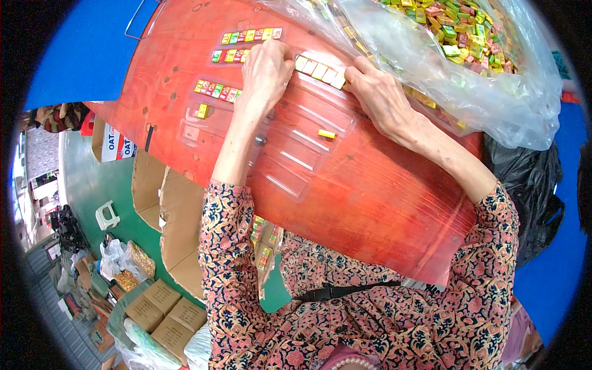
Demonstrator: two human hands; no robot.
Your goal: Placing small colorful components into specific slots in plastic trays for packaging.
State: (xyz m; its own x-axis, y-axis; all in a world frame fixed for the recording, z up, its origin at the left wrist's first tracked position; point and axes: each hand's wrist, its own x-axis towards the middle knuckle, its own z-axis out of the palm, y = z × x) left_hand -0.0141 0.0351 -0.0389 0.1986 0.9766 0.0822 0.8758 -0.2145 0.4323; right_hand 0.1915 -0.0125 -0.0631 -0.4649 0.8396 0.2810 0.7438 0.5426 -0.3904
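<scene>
A row of small wrapped blocks [319, 71], white-faced with yellow edges, lies at the far end of a clear plastic tray [293, 160] with several long slots. My left hand [266, 73] is closed at the row's left end, and my right hand [377, 92] pinches its right end. My left fingertips are partly hidden. Nearer me in the same tray sits one loose yellow block [327, 134]. Left of my left wrist, a second clear tray [190, 132] carries a row of coloured blocks [217, 90] and a single yellow block [202, 111].
Two more filled rows [251, 36] lie beyond my left hand. A large clear plastic bag [493, 92] of loose coloured blocks [459, 31] stands at the far right of the red table [382, 191]. Open cardboard boxes [182, 228] stand below the table's left edge; a black bag [524, 191] hangs right.
</scene>
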